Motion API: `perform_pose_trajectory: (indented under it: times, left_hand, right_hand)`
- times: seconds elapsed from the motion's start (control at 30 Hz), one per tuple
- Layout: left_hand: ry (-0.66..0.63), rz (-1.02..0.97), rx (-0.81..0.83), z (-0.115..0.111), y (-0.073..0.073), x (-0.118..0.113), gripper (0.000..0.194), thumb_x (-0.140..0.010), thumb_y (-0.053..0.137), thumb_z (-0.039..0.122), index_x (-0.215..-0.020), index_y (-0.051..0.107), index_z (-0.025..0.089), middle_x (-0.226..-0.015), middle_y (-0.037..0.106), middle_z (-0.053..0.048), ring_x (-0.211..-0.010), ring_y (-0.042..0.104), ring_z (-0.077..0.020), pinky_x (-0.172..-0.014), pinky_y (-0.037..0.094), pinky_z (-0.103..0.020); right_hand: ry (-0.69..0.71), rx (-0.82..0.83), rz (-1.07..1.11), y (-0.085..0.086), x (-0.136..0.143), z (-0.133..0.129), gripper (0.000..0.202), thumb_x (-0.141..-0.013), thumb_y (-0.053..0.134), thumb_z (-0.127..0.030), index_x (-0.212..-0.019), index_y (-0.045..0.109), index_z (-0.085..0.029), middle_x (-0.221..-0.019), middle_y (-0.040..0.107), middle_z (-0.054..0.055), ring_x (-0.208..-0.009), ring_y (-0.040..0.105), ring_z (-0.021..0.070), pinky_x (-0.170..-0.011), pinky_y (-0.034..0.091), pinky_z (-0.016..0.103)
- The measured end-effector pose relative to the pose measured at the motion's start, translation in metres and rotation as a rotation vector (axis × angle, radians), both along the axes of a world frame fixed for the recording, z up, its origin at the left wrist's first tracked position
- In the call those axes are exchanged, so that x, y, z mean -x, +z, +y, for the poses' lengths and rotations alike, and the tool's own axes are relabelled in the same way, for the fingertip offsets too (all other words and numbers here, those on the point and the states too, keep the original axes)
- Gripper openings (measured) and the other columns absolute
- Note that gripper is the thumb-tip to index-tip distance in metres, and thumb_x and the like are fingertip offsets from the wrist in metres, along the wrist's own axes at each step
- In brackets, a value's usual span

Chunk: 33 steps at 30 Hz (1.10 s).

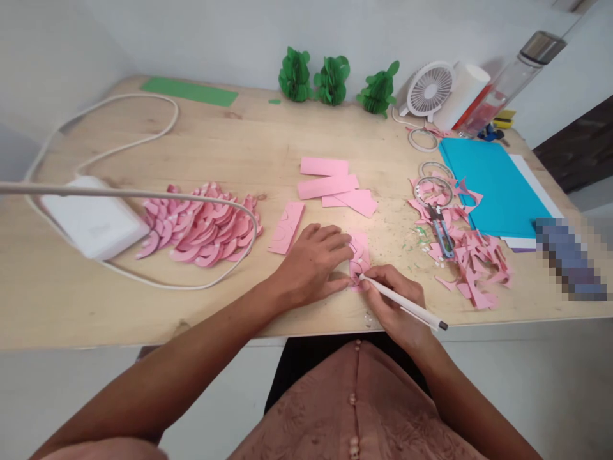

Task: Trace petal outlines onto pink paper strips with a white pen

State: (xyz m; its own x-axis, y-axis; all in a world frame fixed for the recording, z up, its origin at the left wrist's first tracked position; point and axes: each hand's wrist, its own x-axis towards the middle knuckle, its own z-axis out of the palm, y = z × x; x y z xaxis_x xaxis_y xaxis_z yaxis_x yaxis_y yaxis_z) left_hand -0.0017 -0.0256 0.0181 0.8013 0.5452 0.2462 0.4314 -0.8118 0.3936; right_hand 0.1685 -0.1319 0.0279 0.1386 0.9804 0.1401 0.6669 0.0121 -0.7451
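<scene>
Buttons (353, 399) run down the front of a dusty-pink top (306, 409), worn by a person at the edge of a pale wooden table (253, 140). Their right hand (400, 300) pinches a white pen (407, 305) between thumb and fingers, its tip down at the lower part of a pink strip (361, 245) bearing curved outlines. That strip lies flat on the table between the two hands. The left hand (313, 268) rests palm down over the strip's left edge, fingers slightly apart and thumb spread away, gripping nothing.

Just beyond the left hand lies another outlined piece (286, 228); farther back, plain pink strips (324, 167) overlap. A heap of curved pink cutouts (211, 233) sits to the left, next to a white box (96, 220). To the right, blue-handled snips (444, 236) lie among pink scraps (479, 268), near blue sheets (498, 185). Green paper clusters (295, 76) stand along the wall.
</scene>
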Motion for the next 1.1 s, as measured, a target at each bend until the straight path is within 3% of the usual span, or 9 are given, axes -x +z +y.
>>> perform_pose_trajectory:
  times: [0.53, 1.1]
  left_hand:
    - [0.006, 0.005, -0.006, -0.0001, -0.0019, 0.0004, 0.026, -0.081, 0.069, 0.041, -0.097, 0.063, 0.021, -0.126, 0.062, -0.007, -0.122, 0.048, -0.0302, -0.101, 0.032, -0.046]
    - [0.008, 0.005, -0.014, -0.0005, -0.0003, 0.0001, 0.025, -0.080, 0.071, 0.037, -0.097, 0.063, 0.020, -0.126, 0.062, -0.006, -0.122, 0.049, -0.0306, -0.101, 0.033, -0.046]
  right_hand:
    - [-0.046, -0.006, 0.008, 0.0027, -0.0043, 0.0013, 0.010, -0.084, 0.058, -0.027, -0.079, 0.064, -0.021, -0.064, 0.065, -0.002, -0.052, 0.054, 0.0110, -0.052, 0.042, 0.022]
    - [-0.111, -0.014, 0.168, 0.0003, -0.0051, 0.0017, 0.007, -0.083, 0.059, -0.024, -0.079, 0.064, -0.020, -0.068, 0.066, -0.002, -0.059, 0.059, 0.0116, -0.054, 0.044, 0.020]
